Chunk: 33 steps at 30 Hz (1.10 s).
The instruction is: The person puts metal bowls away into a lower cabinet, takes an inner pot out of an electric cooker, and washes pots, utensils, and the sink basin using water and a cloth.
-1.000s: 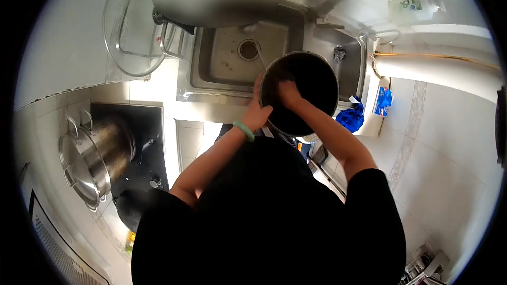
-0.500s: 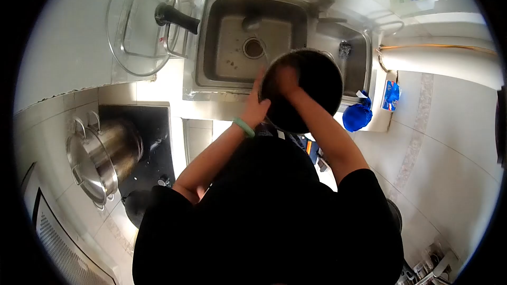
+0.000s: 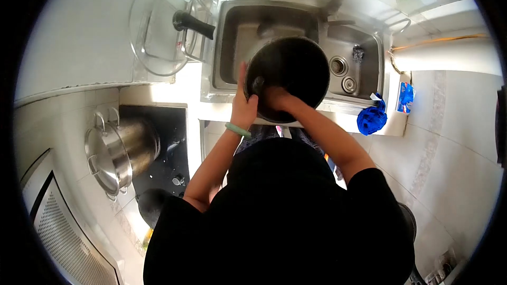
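Observation:
A deep, dark pan [image 3: 296,68] is tilted over the near edge of the sink, its black inside facing me. My left hand [image 3: 244,104] grips its left rim, thumb over the inner side and fingers outside. A green bangle [image 3: 237,130] circles that wrist. Inside the pan, low on the left, is my right hand [image 3: 274,98], its fingers curled and shadowed. Against its fingertips sits a small greyish lump [image 3: 257,85], too dark to identify. The large sink basin [image 3: 237,26] lies behind the pan, partly covered by it.
A scrunched blue bag [image 3: 372,120] and blue packet [image 3: 405,97] sit right of the small basin [image 3: 369,82], which holds a steel scourer [image 3: 358,53]. At left are a glass lid [image 3: 137,26] with black handle, a black cooktop [image 3: 171,153] and a steel pot [image 3: 137,148].
The pan has shifted left, uncovering the small basin's drains and covering the large one's. My right hand has moved down and left inside it; my left hand still grips the rim.

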Motion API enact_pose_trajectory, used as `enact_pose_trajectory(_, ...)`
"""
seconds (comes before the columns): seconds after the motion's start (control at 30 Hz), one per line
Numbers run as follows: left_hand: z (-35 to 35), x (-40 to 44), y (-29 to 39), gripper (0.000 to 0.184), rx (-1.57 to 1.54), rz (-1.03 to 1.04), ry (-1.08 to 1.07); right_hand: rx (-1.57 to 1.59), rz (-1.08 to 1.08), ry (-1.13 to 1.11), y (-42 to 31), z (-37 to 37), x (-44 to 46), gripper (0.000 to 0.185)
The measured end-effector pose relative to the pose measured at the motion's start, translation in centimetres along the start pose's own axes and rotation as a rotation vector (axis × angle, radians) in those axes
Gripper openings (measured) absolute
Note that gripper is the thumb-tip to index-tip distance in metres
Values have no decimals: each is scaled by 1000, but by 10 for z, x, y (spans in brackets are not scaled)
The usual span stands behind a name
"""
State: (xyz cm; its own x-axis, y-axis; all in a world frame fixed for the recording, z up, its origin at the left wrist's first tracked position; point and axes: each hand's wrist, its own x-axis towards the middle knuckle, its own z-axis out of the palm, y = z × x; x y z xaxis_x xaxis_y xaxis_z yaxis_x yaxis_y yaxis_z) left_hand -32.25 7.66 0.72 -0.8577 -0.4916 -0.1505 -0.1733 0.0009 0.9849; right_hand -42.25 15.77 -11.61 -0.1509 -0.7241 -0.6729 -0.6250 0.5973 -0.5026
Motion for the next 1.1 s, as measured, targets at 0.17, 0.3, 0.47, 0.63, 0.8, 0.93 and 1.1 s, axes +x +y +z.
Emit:
enact_pose_trajectory(0.17, -9, 3, -9, 87, 133, 111, 86, -238, -67, 525, 75, 10, 30, 44)
enact_pose_trajectory(0.3, -3, 7, -18, 86, 253, 162, 94, -352, -8, 668, 50, 38, 28, 49)
enact_pose_trajectory(0.47, -6, 7, -19, 83, 319, 102, 61, 500, -308, 550, -27, 23, -13, 50)
enact_pose_trajectory(0.63, -9, 6, -17, 83, 285, 197, 58, -545, -124, 255, 10, -35, -75, 50)
enact_pose_trajectory(0.8, 0, 8, -11, 85, 390, 141, 13, -682, 156, 445, 15, -2, -32, 51)
enact_pose_trajectory(0.93, 0, 10, -13, 82, 412, 152, 12, 453, -435, 617, -32, 20, -22, 51)
enact_pose_trajectory(1.1, -8, 12, -11, 82, 312, 94, 38, -144, -319, 283, 10, 0, -71, 50)
